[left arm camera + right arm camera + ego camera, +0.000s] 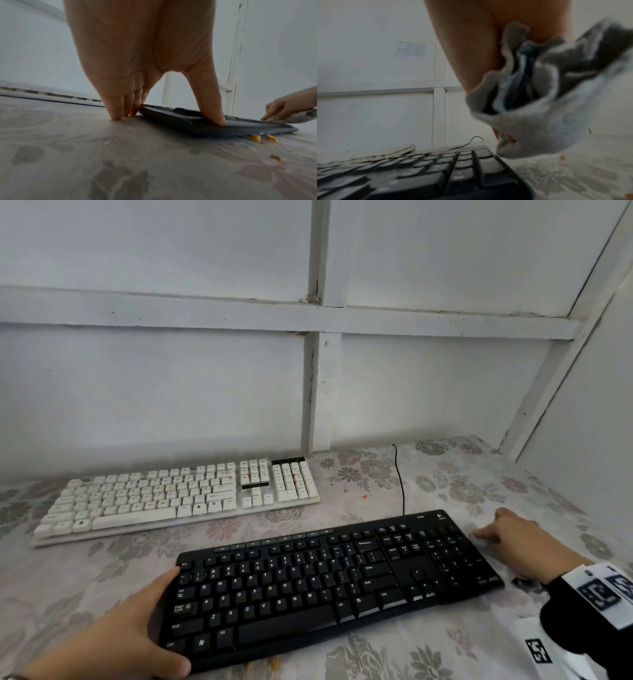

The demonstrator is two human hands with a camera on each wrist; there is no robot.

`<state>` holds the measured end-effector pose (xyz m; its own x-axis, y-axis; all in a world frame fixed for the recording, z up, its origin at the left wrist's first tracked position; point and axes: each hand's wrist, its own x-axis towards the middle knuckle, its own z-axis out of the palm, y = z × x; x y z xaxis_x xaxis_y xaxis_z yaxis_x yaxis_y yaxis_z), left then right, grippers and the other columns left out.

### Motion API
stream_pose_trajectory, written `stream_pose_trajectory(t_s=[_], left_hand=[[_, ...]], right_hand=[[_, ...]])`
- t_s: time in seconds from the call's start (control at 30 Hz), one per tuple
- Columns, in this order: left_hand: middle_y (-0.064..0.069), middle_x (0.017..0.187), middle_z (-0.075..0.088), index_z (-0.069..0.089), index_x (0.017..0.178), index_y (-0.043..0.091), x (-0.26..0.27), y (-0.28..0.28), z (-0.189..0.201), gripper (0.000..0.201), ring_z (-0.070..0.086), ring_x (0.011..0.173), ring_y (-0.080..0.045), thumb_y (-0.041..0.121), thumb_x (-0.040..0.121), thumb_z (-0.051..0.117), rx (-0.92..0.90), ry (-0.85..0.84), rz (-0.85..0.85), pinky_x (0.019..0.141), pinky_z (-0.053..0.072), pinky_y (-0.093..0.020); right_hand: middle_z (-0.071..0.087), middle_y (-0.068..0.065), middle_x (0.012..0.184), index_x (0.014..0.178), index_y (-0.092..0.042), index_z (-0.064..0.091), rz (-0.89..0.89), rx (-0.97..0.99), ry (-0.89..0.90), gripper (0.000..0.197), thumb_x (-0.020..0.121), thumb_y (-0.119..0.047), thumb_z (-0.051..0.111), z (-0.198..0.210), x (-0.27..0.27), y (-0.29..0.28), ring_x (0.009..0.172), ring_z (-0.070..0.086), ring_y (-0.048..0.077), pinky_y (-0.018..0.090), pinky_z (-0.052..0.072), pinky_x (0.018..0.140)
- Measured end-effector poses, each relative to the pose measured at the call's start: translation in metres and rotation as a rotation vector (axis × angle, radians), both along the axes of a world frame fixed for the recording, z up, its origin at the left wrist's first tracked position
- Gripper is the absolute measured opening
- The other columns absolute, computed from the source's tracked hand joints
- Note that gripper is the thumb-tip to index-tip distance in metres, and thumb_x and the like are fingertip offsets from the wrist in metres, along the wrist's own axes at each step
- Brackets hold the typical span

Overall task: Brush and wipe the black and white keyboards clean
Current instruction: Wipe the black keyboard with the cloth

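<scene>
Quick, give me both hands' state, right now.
Left hand: grips the left end of the black keyboard, thumb on top.
Right hand: holds a grey cloth beside the keyboard's right edge.

Black kbd [329, 583]: QWERTY key legends legible, incl. Backspace, Enter, Shift, Ctrl, Alt, Caps Lock, Tab, F-keys. Top right corner: Logitech logo, model no. reads approx. "K200", too small to confirm. White kbd [178, 494]: legends too faint to read. Paper sheet [411, 49] on wall: printed text, blurred, illegible. Wrist band [603, 590]: b/w square marker codes, no text.
</scene>
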<state>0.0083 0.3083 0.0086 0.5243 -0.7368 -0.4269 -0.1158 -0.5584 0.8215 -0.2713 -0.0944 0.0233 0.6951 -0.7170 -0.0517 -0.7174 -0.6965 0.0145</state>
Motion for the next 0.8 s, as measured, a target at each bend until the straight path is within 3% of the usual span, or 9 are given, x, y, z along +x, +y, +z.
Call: stream_pose_trajectory(t_s=[0.07,0.13,0.27,0.4,0.53,0.6,0.7,0.8], left_hand=[[0.026,0.108,0.048,0.023,0.129,0.039,0.001,0.0,-0.002,0.143,0.054,0.085,0.011,0.046,0.003,0.09,0.008,-0.007,-0.008,0.06,0.043,-0.002],[0.025,0.108,0.048,0.024,0.125,0.04,0.002,0.0,-0.003,0.141,0.055,0.085,0.012,0.046,0.001,0.09,0.002,-0.011,-0.004,0.06,0.043,-0.002],[0.026,0.111,0.049,0.026,0.123,0.043,0.005,0.002,-0.008,0.137,0.054,0.091,0.011,0.05,0.001,0.089,-0.012,-0.057,-0.003,0.067,0.041,-0.005],[0.022,0.112,0.054,0.028,0.124,0.04,0.007,0.003,-0.012,0.138,0.059,0.09,0.012,0.048,0.0,0.09,-0.039,-0.016,-0.015,0.067,0.044,-0.005],[0.021,0.109,0.055,0.03,0.118,0.042,0.007,0.002,-0.01,0.134,0.058,0.086,0.014,0.047,-0.002,0.089,-0.04,0.0,-0.011,0.065,0.044,-0.003],[0.02,0.11,0.056,0.03,0.115,0.045,0.007,0.002,-0.011,0.13,0.058,0.09,0.012,0.047,0.0,0.089,-0.044,-0.007,-0.014,0.067,0.045,-0.006],[0.018,0.114,0.056,0.03,0.115,0.048,0.008,0.004,-0.013,0.125,0.058,0.101,0.003,0.047,0.006,0.091,-0.022,-0.025,-0.034,0.079,0.046,-0.014],[0.018,0.112,0.056,0.031,0.107,0.053,0.008,0.003,-0.011,0.116,0.058,0.101,0.002,0.044,0.009,0.092,-0.01,-0.021,-0.039,0.078,0.046,-0.015]], right_hand=[[0.036,-0.007,0.083,0.095,-0.025,0.071,0.028,0.01,-0.031,0.029,0.098,-0.037,0.045,0.005,0.005,0.005,0.07,0.046,0.011,0.013,0.027,0.06],[0.038,-0.009,0.086,0.11,-0.032,0.068,0.091,0.081,-0.13,0.028,0.096,-0.037,0.044,0.011,0.016,0.019,0.074,0.044,0.008,0.013,0.029,0.061],[0.046,-0.004,0.094,0.109,-0.023,0.066,0.272,0.21,-0.177,0.056,0.085,-0.064,0.035,0.007,0.034,0.044,0.081,0.047,0.008,0.017,0.036,0.07],[0.043,-0.007,0.094,0.111,-0.026,0.066,0.268,0.201,-0.157,0.024,0.097,-0.031,0.047,-0.005,0.034,0.048,0.083,0.047,0.008,0.018,0.035,0.07],[0.041,-0.005,0.085,0.087,-0.026,0.069,0.217,0.18,-0.186,0.02,0.095,-0.03,0.05,-0.001,0.028,0.039,0.074,0.047,0.011,0.013,0.034,0.068],[0.037,-0.005,0.079,0.082,-0.011,0.068,0.154,0.138,-0.202,0.027,0.095,-0.028,0.052,-0.001,0.023,0.027,0.065,0.04,0.007,0.011,0.033,0.064],[0.032,-0.006,0.078,0.095,-0.01,0.07,0.117,0.061,-0.141,0.024,0.096,-0.025,0.051,0.001,0.018,0.015,0.063,0.037,0.006,0.01,0.032,0.062],[0.035,-0.007,0.083,0.101,-0.018,0.071,0.156,0.065,-0.135,0.021,0.095,-0.02,0.051,0.0,0.023,0.018,0.073,0.044,0.01,0.012,0.032,0.064]])
